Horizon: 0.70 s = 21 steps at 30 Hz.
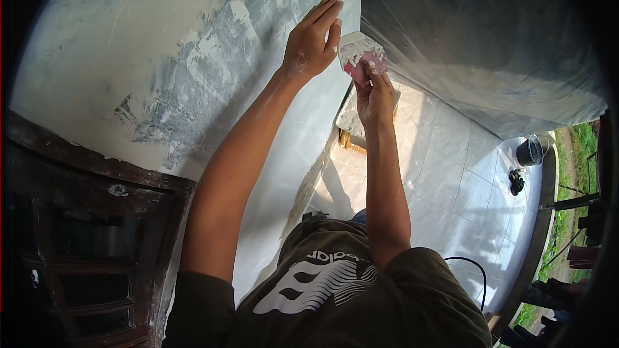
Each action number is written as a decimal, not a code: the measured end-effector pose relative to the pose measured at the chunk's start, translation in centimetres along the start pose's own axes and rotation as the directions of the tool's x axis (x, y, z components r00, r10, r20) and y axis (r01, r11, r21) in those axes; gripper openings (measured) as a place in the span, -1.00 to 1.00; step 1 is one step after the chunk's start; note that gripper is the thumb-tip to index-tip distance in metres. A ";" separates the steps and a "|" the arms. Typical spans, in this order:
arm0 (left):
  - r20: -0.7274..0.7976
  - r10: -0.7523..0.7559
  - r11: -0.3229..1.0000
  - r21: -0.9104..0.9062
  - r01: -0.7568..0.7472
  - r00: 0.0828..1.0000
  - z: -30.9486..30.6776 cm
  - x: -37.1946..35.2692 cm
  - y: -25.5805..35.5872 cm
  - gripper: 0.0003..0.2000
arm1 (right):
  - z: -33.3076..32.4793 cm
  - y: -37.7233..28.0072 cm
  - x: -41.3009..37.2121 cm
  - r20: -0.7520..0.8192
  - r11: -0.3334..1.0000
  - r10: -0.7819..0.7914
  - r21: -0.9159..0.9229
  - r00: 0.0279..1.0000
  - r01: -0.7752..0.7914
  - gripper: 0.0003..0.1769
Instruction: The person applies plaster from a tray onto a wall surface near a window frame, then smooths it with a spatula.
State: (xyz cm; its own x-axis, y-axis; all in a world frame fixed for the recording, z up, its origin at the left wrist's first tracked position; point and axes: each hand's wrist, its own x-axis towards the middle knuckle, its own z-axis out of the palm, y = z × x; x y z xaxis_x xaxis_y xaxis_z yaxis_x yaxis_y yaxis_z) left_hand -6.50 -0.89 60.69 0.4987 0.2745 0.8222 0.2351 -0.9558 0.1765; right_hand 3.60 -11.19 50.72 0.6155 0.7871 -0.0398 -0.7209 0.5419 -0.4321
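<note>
Patches of white and grey filler cover the wall point(213, 58) in front of me. My left hand point(314, 38) is raised at the wall near its corner, fingers held together; nothing shows in it. Just right of it, my right hand point(375, 93) grips a pinkish-red scraper point(363, 61), its pale blade coated with white paste. The scraper is near the corner; whether it touches the wall cannot be told. White smears mark both hands and my left forearm.
A dark wooden door frame point(97, 180) stands at the left. Plastic sheeting point(490, 45) hangs at the upper right. Below lie a paste-covered board point(350, 113), the tiled floor point(432, 174), a black bucket point(530, 151) and a small black object point(516, 182).
</note>
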 end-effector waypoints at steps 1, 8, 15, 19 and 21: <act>0.014 -0.003 1.000 -0.006 0.003 1.000 0.7 -0.1 -0.4 -0.65 | -0.3 0.0 0.6 -0.006 1.000 -0.002 -0.001 1.000 0.002 -0.78; 0.035 -0.097 0.995 -0.017 0.098 0.995 7.2 -0.5 -3.5 -0.65 | -4.4 -1.5 8.0 -0.021 1.000 0.024 -0.005 0.999 -0.024 -0.81; -0.016 -0.269 0.962 0.039 0.269 0.963 15.9 -2.6 -7.7 -0.68 | -12.0 -3.5 16.7 -0.041 0.944 0.313 -0.102 0.949 -0.315 -0.77; 0.022 -0.456 0.890 0.042 0.455 0.890 20.6 -6.1 -9.1 -0.67 | -17.9 -3.6 20.3 -0.035 0.823 0.486 -0.317 0.873 -0.471 -0.75; 0.052 -0.514 0.857 0.058 0.512 0.856 22.8 -8.5 -9.3 -0.67 | -20.1 -3.8 21.2 -0.081 0.740 0.530 -0.443 0.844 -0.507 -0.71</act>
State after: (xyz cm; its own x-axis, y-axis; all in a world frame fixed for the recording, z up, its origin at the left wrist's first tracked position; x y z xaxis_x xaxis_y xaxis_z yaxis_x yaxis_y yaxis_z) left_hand 6.07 8.09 39.78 0.3495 0.7322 0.5846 0.5051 -0.6728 0.5406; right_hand 25.77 -2.52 33.44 0.1635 0.9276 -0.3358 -0.7042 -0.1287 -0.6983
